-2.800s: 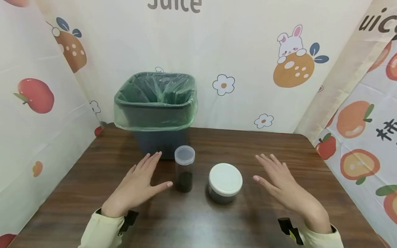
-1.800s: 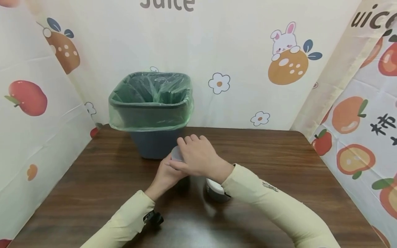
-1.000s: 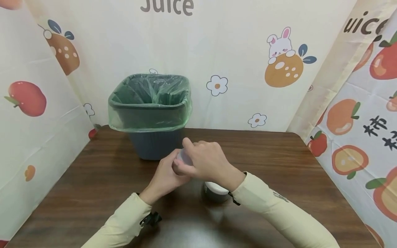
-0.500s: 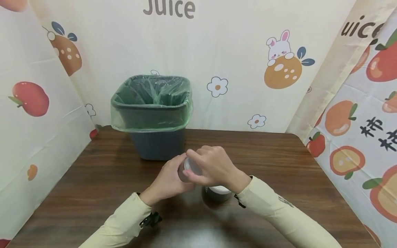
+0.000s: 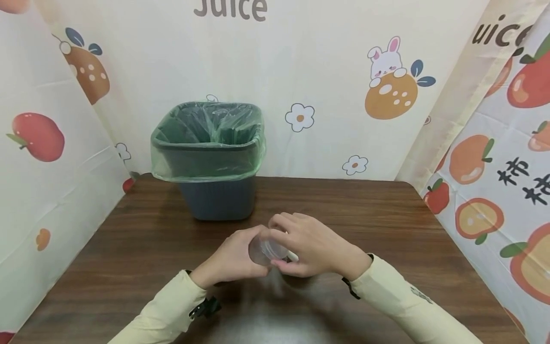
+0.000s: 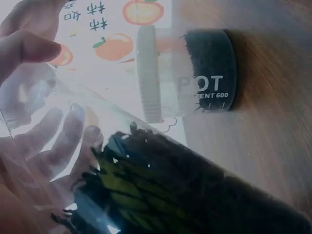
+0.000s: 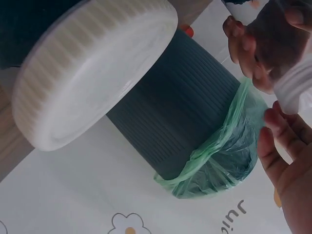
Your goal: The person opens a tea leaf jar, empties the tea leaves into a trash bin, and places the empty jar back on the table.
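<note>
Gripping a clear canister [image 5: 257, 249] in the left hand [image 5: 234, 255], with thumb and fingers curled round its side, probably to steady it against any twist or pull at the top. Pinching the translucent lid [image 5: 275, 250] between thumb and fingers of the right hand [image 5: 315, 243], likely for purchase on its edge. Cannot tell, from these views, whether fully seated or partly freed. Tilted, with the canister's top leaning toward the right hand, perhaps for easier reach. Held low over the counter [image 5: 365, 215], in front of the bin [image 5: 216, 198] and well apart from it, with the base hidden in the head view. Inside, dark contents [image 6: 165, 190] low down, with clear space above, so plausibly little risk of a spill at this slant

Near the canister and mostly hidden by the right hand, a white-lidded tub [image 6: 209, 70], upright, lettered POT, also dark toward its base, presumably placed there for easy reach. Around the bin's mouth, a green liner [image 5: 206, 165] folded over the outside, presumably against slipping inward
</note>
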`<state>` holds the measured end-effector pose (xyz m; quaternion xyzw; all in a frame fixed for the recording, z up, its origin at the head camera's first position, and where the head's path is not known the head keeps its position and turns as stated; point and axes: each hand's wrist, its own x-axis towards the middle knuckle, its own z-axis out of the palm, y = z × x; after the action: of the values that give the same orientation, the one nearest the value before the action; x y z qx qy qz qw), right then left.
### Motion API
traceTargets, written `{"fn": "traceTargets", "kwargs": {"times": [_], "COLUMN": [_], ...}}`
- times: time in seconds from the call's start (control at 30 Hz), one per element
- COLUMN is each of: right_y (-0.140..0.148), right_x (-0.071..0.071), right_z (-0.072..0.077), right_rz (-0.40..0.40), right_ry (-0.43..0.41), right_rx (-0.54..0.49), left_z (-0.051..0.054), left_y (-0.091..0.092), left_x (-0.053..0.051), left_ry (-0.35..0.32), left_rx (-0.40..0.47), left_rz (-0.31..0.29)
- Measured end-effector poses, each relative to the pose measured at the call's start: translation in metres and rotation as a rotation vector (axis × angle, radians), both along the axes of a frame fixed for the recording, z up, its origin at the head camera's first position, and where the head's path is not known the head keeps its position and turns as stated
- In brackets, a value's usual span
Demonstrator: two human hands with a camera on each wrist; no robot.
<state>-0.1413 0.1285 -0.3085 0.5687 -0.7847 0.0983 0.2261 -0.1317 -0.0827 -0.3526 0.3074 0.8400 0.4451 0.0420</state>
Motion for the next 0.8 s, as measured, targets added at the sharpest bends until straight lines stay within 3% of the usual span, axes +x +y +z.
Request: {"fn": "traceTargets", "kwargs": {"times": [0.27,0.57,0.67,0.8], "right_y": [0.007,0.011,0.012,0.014], "right_x": [0.004,0.006,0.006,0.005], "right_z": [-0.002,-0.007,-0.008,-0.008], "right_rz": [-0.027,-0.194,-0.186,-0.106], "right_ry": [-0.052,-0.104,-0.144,-0.179], "right_rx": [0.007,0.022,0.033,0.022], "left_z": [0.001,0.001,0.000,-0.002], "left_y": [0.005,0.008,0.009,0.010], "left_x": [-0.001,0.001,0.002,0.002], "left_ry": [0.049,0.110,0.125,0.146], "left_rx": [-0.082,-0.147,-0.169,-0.186], "left_rz": [0.042,0.109,0.116,0.122]}}
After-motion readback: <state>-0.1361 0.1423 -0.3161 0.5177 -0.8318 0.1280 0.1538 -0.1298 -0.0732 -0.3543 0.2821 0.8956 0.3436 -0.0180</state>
